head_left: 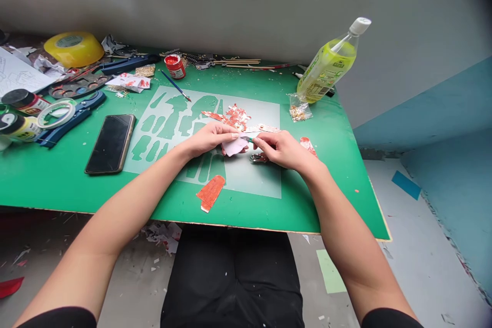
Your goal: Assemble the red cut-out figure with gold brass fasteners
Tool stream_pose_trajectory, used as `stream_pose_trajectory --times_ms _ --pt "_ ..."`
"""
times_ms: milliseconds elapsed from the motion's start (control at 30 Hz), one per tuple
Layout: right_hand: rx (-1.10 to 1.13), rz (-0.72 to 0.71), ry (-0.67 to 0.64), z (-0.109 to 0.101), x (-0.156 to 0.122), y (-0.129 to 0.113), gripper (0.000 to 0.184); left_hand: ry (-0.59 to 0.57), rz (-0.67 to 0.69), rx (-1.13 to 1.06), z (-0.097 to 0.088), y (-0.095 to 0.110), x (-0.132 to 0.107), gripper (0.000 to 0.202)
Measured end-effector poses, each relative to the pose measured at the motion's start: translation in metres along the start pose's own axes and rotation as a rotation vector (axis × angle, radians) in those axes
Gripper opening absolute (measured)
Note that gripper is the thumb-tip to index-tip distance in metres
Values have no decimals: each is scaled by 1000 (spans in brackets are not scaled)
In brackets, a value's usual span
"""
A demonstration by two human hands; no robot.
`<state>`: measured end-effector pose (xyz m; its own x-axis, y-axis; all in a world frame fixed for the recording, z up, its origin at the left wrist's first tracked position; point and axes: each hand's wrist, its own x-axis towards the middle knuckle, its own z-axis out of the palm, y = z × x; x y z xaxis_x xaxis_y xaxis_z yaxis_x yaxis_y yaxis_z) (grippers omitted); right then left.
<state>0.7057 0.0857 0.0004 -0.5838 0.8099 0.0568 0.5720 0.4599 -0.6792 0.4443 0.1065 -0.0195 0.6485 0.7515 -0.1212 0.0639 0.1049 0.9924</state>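
Observation:
My left hand (212, 138) is closed on a pale paper piece (235, 146), pinching its upper edge between thumb and fingers. My right hand (282, 147) grips a slim tool with a green part (249, 139), whose tip meets the right side of the paper; its exact kind is too small to tell. Below the right hand lies a shiny metal tool (258, 158), partly covered. Red-and-white painted cutouts (237, 116) lie just beyond my hands, on a translucent stencil sheet (255, 179) with many cut-out shapes. Nearer me rests an orange-red painted cutout (211, 192).
A phone (110, 143) lies at left, near paint jars (23, 101), a tape roll (56, 114) and blue-handled tools (73, 120). Further back stand a red paint pot (175, 66) and a brush (176, 86). A tall drink bottle (326, 69) stands at right beside a small bag (300, 111).

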Motion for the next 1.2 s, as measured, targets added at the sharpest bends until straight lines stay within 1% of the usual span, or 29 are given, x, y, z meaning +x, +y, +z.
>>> stream_pose_trajectory --times_ms 133,267,333,433,667,900,967,1067,1200 --pt "-39 -8 -10 0 -1 3 40 -1 -18 3 0 1 0 33" --pt "-88 -43 52 3 -1 3 38 15 -4 -9 1 3 0 32" --pt "-82 -48 63 5 -1 3 39 10 13 -16 1 3 0 31" --pt "-55 -35 43 5 0 2 41 12 17 -16 1 3 0 32" --pt "-22 -10 42 4 0 -2 44 68 22 -24 1 -1 1 32" --pt "46 45 -1 3 0 -4 45 66 43 -12 1 -3 1 31" --pt "33 32 8 3 0 -4 44 65 45 -24 2 -2 1 31" --pt "-11 -6 30 5 0 -2 43 32 22 -30 2 1 0 30" --pt "-25 -14 10 3 -1 -2 43 14 2 -16 1 4 -1 29"
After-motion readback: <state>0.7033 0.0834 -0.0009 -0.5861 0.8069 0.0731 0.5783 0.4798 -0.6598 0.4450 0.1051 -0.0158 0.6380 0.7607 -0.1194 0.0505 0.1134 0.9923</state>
